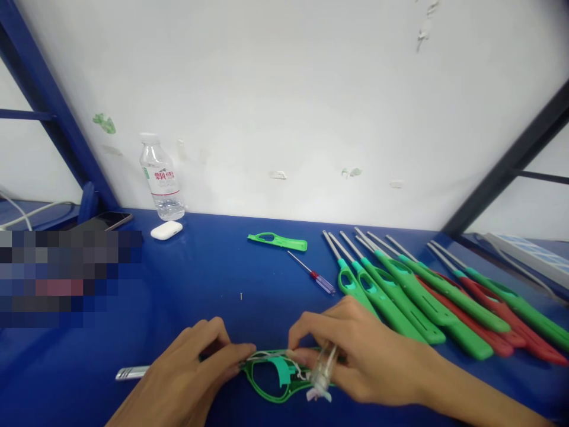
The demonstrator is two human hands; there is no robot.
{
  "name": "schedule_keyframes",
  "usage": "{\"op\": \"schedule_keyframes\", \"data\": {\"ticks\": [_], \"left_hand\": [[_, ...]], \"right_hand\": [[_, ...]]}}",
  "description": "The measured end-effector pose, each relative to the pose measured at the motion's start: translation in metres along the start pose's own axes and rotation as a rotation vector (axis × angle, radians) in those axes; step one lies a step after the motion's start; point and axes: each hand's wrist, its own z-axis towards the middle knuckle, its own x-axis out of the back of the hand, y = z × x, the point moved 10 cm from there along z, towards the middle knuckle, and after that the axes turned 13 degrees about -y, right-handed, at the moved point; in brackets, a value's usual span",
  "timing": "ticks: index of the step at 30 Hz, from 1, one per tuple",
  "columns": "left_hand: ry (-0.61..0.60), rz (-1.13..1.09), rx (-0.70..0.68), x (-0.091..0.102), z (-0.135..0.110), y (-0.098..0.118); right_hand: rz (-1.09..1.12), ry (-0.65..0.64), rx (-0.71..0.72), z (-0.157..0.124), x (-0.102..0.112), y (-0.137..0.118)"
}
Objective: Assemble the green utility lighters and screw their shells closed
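Note:
An opened gas lighter (261, 394) lies at the table's front, its green half-shell showing a teal trigger (281, 370) and a thin pale wire along the top edge. My left hand (195, 362) pinches its neck, fingertips closed at the left end of the loop. From beneath that hand a silver metal tube (132, 372) sticks out to the left. My right hand (355, 350) is closed over the handle end, with a clear plastic fuel tank (325, 369) tilted in its grasp. Its thumb and forefinger meet near the wire; their exact contact is hidden.
Behind the hands lie a small screw (241, 296), a screwdriver (313, 274) and a loose green shell half (280, 241). Several green and red lighters (400, 290) spread across the right. At back left are a water bottle (162, 181), a white case (166, 230) and a phone (114, 220).

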Motion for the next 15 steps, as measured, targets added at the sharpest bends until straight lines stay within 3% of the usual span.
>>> {"op": "schedule_keyframes", "data": {"ticks": [9, 15], "left_hand": [[0.104, -0.063, -0.087, 0.02, 0.02, 0.019], [0.056, -0.166, -0.115, 0.018, 0.019, 0.015]], "right_hand": [[0.016, -0.049, -0.052, 0.0, -0.001, 0.0], [0.038, -0.019, -0.085, -0.001, 0.004, 0.001]]}}
